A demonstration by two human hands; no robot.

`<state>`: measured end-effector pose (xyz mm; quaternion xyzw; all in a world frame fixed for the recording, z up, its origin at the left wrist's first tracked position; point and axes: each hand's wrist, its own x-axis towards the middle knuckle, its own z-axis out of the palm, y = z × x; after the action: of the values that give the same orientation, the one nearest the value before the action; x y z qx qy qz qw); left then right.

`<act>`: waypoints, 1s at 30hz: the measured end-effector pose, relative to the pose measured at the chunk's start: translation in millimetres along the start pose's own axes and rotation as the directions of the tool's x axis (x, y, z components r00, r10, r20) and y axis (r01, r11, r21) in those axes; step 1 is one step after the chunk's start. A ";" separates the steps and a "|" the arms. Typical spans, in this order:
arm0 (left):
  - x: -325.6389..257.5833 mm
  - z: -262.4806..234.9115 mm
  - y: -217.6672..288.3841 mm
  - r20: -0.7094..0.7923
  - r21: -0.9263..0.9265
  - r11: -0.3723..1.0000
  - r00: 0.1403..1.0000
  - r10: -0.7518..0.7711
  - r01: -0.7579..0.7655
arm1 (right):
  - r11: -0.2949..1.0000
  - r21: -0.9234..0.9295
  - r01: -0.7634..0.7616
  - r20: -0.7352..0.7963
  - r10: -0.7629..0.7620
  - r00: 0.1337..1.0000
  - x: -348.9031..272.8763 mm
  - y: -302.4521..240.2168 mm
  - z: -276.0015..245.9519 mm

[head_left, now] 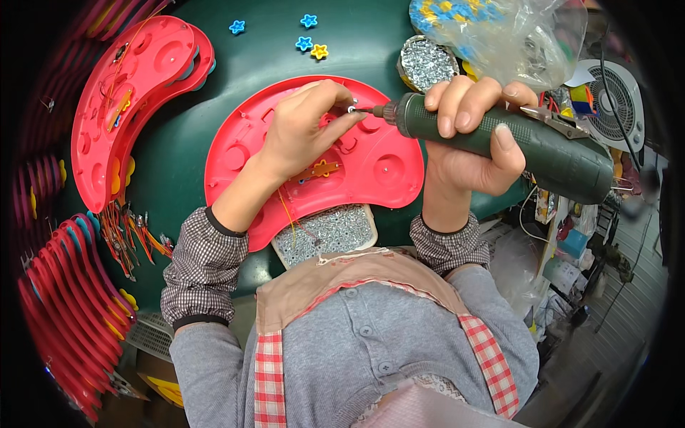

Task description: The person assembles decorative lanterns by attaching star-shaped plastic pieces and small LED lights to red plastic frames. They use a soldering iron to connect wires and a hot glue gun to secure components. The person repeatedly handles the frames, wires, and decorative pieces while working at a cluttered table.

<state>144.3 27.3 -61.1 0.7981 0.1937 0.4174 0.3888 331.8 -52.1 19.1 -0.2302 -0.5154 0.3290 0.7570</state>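
Note:
My right hand (474,128) grips a dark green electric screwdriver (553,157), its bit pointing left. The fingertips of my left hand (307,128) are pinched around a small pale piece (351,110) at the bit's tip; the fingers partly hide it. Both hands are above a curved red plastic shell (389,167), hollow side up, with posts and round recesses. Inside it lies a brown strip (314,173) with thin wires. Metal nippers (560,121) show across the screwdriver beside my right hand; whether it holds them, I cannot tell.
A tray of small metal parts (325,234) stands below the shell, and a round dish of them (428,63) at the upper right. Star-shaped pieces (305,43) lie on the green table (242,57). More red shells (146,64) and stacked ones (71,292) stand left.

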 end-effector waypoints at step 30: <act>-28.6 -2.4 -12.2 0.037 0.153 0.947 0.956 -0.290 0.281 | 0.983 -0.180 -0.040 -0.077 0.027 0.997 -7.9 59.0 23.8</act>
<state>126.0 17.9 -84.5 0.7999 0.3258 0.3177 0.3912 292.3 -17.7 -17.8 -0.3188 -0.5110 0.2849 0.7458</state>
